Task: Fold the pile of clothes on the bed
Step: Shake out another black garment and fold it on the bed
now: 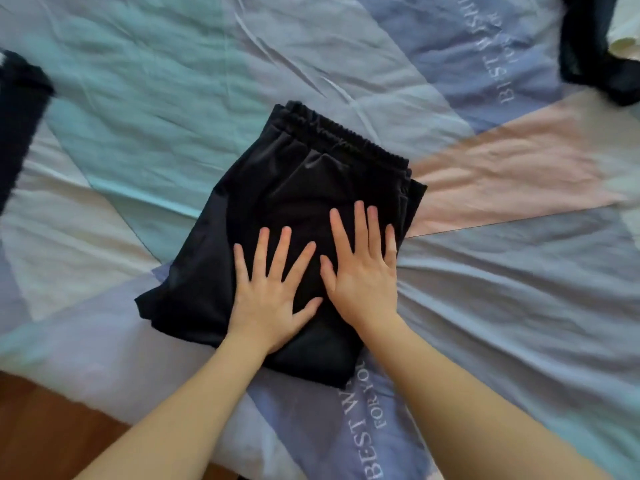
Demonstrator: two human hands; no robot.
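Under both flat hands — folded black shorts

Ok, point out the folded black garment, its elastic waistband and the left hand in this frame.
folded black garment (pixel 221 258): head view, smooth left part of the top layer.
elastic waistband (pixel 343 138): head view, middle of the gathered band.
left hand (pixel 273 292): head view, back of the hand.

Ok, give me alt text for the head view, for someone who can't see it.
Both hands, left hand and right hand, press flat with spread fingers on folded black trousers lying on a pastel patchwork bedsheet. More dark clothes sit at the far right corner.
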